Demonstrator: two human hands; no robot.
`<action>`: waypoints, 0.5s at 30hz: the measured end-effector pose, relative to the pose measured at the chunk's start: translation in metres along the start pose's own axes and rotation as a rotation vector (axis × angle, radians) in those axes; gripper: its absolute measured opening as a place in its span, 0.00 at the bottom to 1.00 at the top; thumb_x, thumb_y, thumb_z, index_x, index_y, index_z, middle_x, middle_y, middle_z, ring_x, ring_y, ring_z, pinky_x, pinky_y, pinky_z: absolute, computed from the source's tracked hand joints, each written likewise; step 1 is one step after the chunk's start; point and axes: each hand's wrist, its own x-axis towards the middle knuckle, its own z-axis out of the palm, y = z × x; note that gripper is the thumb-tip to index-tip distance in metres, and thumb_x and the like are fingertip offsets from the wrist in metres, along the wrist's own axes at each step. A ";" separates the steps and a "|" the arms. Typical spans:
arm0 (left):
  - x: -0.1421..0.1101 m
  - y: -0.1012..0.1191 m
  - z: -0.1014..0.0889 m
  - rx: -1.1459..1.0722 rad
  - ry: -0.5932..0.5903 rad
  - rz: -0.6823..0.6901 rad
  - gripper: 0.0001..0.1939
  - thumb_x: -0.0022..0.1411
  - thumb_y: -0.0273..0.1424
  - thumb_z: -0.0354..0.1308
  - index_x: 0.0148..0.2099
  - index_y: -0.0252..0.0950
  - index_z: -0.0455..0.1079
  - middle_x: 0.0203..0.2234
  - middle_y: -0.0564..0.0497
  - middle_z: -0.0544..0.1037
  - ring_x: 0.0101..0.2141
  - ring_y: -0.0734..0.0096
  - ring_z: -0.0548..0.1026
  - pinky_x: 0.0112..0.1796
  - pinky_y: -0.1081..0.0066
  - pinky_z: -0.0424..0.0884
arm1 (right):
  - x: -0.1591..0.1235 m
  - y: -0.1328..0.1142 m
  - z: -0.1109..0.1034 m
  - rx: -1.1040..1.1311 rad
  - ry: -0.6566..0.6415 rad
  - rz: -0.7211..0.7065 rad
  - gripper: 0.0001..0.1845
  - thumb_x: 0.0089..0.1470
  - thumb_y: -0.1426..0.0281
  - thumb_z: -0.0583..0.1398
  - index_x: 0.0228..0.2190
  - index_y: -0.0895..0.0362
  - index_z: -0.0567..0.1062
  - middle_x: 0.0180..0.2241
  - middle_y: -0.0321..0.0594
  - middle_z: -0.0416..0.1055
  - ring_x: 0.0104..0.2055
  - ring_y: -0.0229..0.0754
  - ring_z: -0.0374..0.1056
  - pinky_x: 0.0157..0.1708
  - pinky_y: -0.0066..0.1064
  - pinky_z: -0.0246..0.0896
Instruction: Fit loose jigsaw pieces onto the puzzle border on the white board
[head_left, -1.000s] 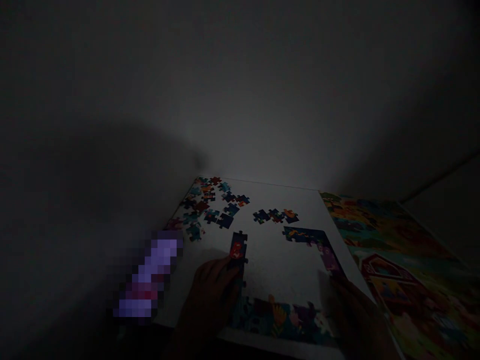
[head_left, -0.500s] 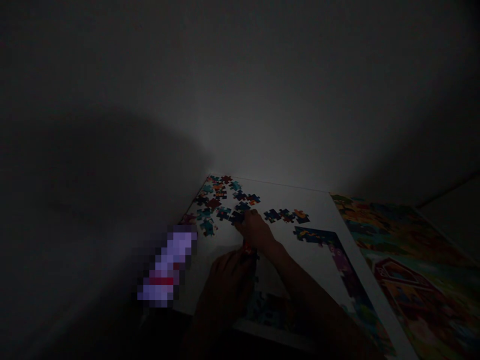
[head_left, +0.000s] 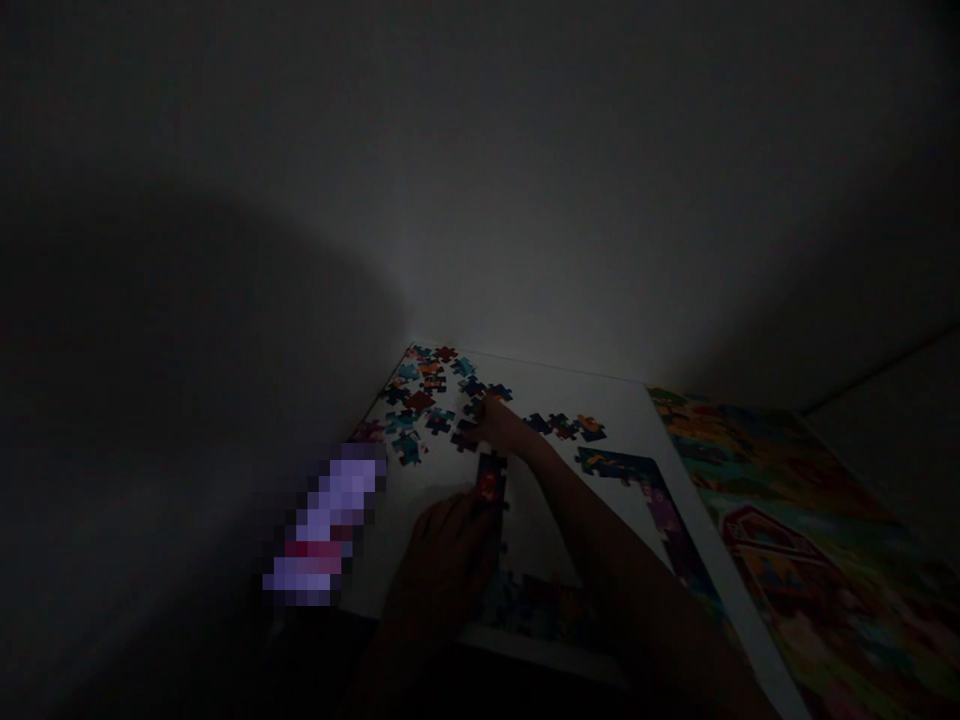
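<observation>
In the dim head view, my left hand (head_left: 446, 550) lies with its fingers stretched out flat against the left side strip of a partly joined jigsaw puzzle (head_left: 491, 480). The strip's top end shows a red figure on a dark ground. Farther out, my right hand (head_left: 504, 425) bends its fingers down onto a dark puzzle piece (head_left: 465, 436) at the edge of the loose ones. The fingertips are hard to make out in the dark. Several loose puzzle pieces (head_left: 420, 401) lie scattered to the left of that hand, and a short row of pieces (head_left: 560, 426) lies to its right.
All this rests on a white board (head_left: 547, 510). The puzzle's joined top right corner (head_left: 622, 465) runs down the right side. A colourful farm picture (head_left: 795, 540) lies farther right. A blurred-out purple patch (head_left: 322, 530) sits at the left edge, and a pale wall (head_left: 525, 200) rises behind.
My right hand has drawn slightly away from the strip, so the strip's red top end shows more fully. My left hand stays on the strip. The view has shifted a little.
</observation>
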 end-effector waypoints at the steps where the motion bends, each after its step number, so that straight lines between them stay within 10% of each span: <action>1: 0.000 0.000 0.000 0.000 -0.001 -0.001 0.22 0.66 0.27 0.53 0.62 0.43 0.64 0.60 0.47 0.67 0.57 0.58 0.65 0.54 0.53 0.66 | 0.001 0.002 -0.004 0.042 0.016 -0.007 0.16 0.41 0.70 0.66 0.33 0.56 0.66 0.32 0.38 0.70 0.35 0.41 0.67 0.34 0.31 0.62; 9: -0.001 0.000 0.001 -0.017 0.014 -0.006 0.20 0.67 0.29 0.52 0.60 0.43 0.65 0.60 0.47 0.68 0.57 0.59 0.65 0.55 0.54 0.65 | -0.038 0.031 -0.050 0.572 0.179 -0.084 0.16 0.43 0.59 0.65 0.31 0.55 0.70 0.29 0.33 0.69 0.32 0.37 0.65 0.35 0.30 0.60; 15: 0.002 0.001 -0.001 -0.011 -0.007 -0.008 0.21 0.67 0.28 0.52 0.61 0.43 0.65 0.60 0.48 0.68 0.57 0.59 0.65 0.54 0.54 0.66 | -0.045 0.029 -0.057 0.391 -0.270 -0.146 0.10 0.49 0.67 0.62 0.35 0.57 0.77 0.37 0.40 0.75 0.40 0.41 0.69 0.44 0.35 0.62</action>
